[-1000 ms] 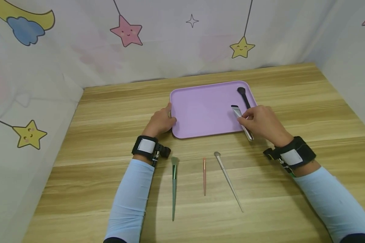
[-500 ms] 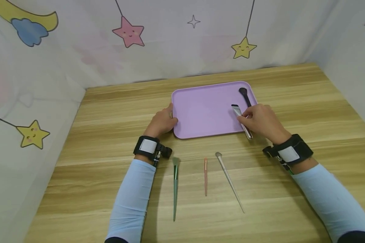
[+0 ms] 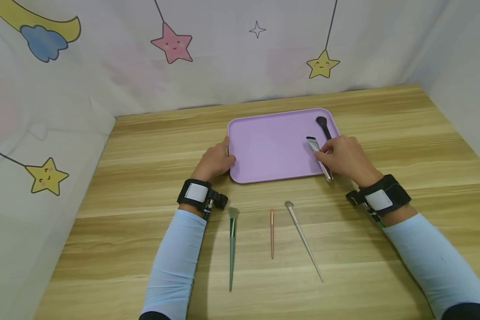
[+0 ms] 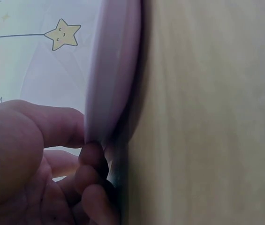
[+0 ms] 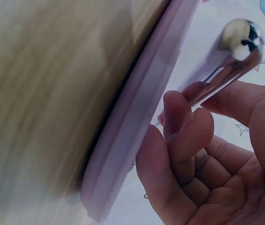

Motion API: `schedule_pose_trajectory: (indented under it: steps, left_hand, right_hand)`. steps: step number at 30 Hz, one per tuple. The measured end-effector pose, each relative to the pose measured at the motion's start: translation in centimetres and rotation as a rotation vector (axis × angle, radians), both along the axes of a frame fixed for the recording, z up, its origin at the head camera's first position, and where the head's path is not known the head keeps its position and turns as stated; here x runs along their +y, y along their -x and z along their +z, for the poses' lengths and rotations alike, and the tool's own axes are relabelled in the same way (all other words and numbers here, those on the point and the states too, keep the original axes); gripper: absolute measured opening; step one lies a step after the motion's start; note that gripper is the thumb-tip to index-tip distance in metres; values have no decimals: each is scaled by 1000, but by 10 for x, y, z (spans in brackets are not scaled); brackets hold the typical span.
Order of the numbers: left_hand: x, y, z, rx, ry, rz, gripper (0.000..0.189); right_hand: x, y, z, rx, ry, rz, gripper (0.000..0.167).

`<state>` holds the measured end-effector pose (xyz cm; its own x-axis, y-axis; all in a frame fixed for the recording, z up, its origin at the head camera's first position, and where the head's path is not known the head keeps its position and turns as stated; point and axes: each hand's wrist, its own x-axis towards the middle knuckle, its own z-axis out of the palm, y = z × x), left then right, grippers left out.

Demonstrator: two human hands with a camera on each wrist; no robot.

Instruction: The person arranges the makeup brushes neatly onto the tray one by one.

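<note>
My left hand [image 3: 214, 161] grips the left edge of a purple tray [image 3: 272, 146]; in the left wrist view the thumb lies against the rim [image 4: 109, 70] and the fingers curl under it. Over the tray's right side, my right hand [image 3: 346, 160] pinches a makeup brush with a shiny silver handle [image 3: 314, 145] and short dark flat bristles. Its rounded, mirror-like handle end [image 5: 242, 40] sticks out past the fingers in the right wrist view. A black makeup brush [image 3: 323, 126] lies along the tray's right edge, its handle partly hidden behind the right hand.
In front of the tray, three makeup brushes lie on the wooden table [image 3: 144, 178]: a green one [image 3: 232, 249], a short pink one [image 3: 272, 233] and a slim pale one [image 3: 304, 240]. Behind the table hangs a white cloth [image 3: 224, 75] printed with stars.
The silver brush has shifted very slightly with the right hand over the tray. The left hand keeps its hold on the tray; the whole view has drifted a little.
</note>
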<state>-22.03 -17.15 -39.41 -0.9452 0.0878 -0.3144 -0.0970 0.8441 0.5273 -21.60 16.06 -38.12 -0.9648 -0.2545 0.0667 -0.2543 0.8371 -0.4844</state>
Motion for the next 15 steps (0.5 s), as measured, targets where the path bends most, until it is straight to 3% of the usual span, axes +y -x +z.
schedule_pose_trajectory:
  steps: [15]
  left_hand:
    - [0,-2,0,4,3,3,73]
  right_hand:
    - [0,8,-4,-25,5,-8,28]
